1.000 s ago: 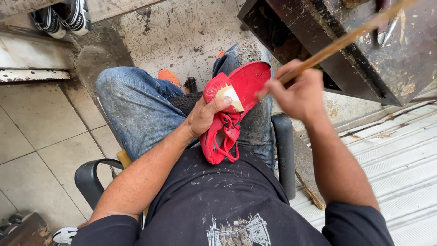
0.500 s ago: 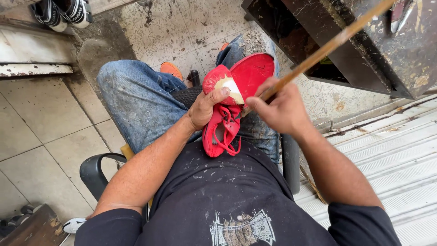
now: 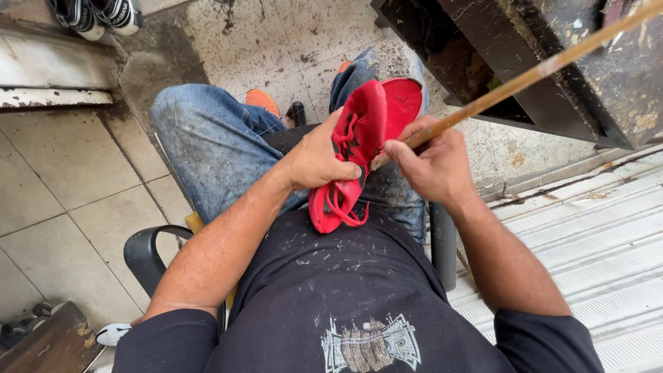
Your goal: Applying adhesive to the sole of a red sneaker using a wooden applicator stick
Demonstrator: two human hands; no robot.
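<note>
We look down from a seated person's head onto a lap in faded blue jeans (image 3: pixel 207 145) and a black printed T-shirt (image 3: pixel 345 297). The left hand (image 3: pixel 319 160) grips a bright red lace-up fabric shoe (image 3: pixel 359 138) from its left side; its fingers (image 3: pixel 349 170) curl around the upper and press it tight. The shoe rests over the right thigh, at the centre of the scene, with its toe pointing far and its loose red laces (image 3: pixel 338 207) hanging near, toward the shirt. The right hand (image 3: pixel 431 166) sits just to the right of the shoe, touching it. Its fingers (image 3: pixel 400 148) are closed around the near end of a long, thin, pale wooden stick (image 3: pixel 532 72), which slants up and far to the right, out past the upper right corner of the view. We cannot tell what the stick's near tip does, as the hand hides it.

A dark, stained metal box (image 3: pixel 552 55) stands at the far right, on a stained, speckled concrete floor (image 3: pixel 276 41). Pale ribbed metal sheeting (image 3: pixel 594 235) lies at the right. A black chair armrest (image 3: pixel 148 252) curves at the near left, above beige floor tiles (image 3: pixel 48 179). A pair of black-and-white sneakers (image 3: pixel 97 14) rests at the far left edge.
</note>
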